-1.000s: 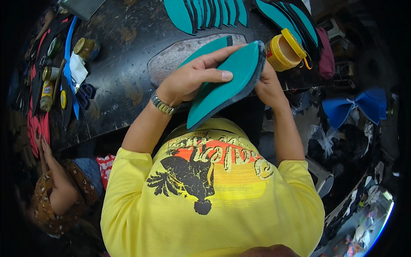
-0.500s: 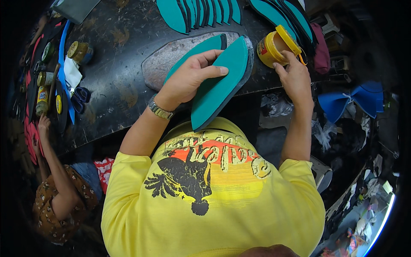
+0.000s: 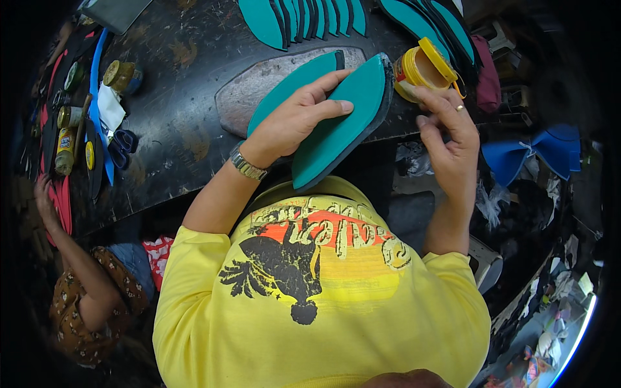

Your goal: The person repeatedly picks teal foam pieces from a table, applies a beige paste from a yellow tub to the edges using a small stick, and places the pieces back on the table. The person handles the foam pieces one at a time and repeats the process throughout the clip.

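1. Left hand (image 3: 301, 119): closed on one dark-edged teal pad (image 3: 349, 116); thumb flat on the upper face, fingers largely hidden behind it. Metal-banded watch (image 3: 248, 161) at the wrist.
2. Dark-edged teal pad: leaf-shaped, held aslant above the near edge of the counter (image 3: 171, 129), its lower tip toward the wearer's yellow shirt (image 3: 343, 304).
3. Right hand (image 3: 449, 126): fingers bent and partly open, thumb parted from forefinger, at the near side of the yellow jar; contact with the jar cannot be told. A ring on one finger.
4. Yellow jar (image 3: 404, 77): tilted, mouth uncovered, pale brown contents; yellow lid (image 3: 436, 60) raised beside the mouth.
5. Second teal piece (image 3: 275, 94): lying over the grey slab (image 3: 236, 100), partly covered by the left hand; whether the fingers touch it cannot be told.
6. Row of teal pieces (image 3: 262, 22): overlapping, dark edges showing, at the far side of the counter.
7. Further teal stack (image 3: 456, 32): fanned, beyond the yellow jar; maroon cloth (image 3: 486, 77) just beside.
8. Left part of counter: blue strip (image 3: 96, 77), glass jar (image 3: 116, 76), white piece (image 3: 110, 110).
9. Co-worker: brown patterned garment (image 3: 74, 304), hand (image 3: 45, 204) beside red material (image 3: 61, 200).
10. Blue bundle (image 3: 559, 152): gathered at its middle, right of the counter.
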`<state>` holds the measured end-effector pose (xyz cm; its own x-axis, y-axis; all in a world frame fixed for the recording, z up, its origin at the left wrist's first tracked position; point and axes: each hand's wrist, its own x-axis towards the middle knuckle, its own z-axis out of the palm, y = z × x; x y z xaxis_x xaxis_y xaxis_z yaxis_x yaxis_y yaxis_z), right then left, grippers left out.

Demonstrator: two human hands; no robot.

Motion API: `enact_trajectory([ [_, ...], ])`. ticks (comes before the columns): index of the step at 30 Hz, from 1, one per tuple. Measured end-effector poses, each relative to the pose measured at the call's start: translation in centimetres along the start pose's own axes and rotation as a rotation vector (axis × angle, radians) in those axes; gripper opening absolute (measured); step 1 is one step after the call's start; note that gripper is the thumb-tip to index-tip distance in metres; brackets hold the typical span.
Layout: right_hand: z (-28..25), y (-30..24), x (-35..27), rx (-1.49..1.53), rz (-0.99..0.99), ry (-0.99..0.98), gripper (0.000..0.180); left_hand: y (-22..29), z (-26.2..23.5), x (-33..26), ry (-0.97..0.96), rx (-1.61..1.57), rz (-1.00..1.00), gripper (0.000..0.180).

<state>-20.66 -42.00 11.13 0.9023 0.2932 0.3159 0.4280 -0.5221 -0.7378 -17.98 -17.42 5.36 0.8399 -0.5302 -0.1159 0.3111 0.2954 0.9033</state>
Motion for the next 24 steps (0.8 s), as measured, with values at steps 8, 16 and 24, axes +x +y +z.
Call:
enact_trajectory([
  [8,6.1,4.3,1.7,0.521,0.008,0.012,0.070,0.2,0.1,-0.7,-0.055,-0.094,-0.016,0.064],
  [16,6.9,4.5,1.3,0.754,0.027,-0.110,0.076,0.4,-0.6,-0.5,-0.090,-0.166,0.014,0.061],
  [24,8.1,3.7,-1.4,0.958,0.055,-0.350,0.071,-0.1,-1.1,0.4,-0.044,-0.317,0.072,0.060],
])
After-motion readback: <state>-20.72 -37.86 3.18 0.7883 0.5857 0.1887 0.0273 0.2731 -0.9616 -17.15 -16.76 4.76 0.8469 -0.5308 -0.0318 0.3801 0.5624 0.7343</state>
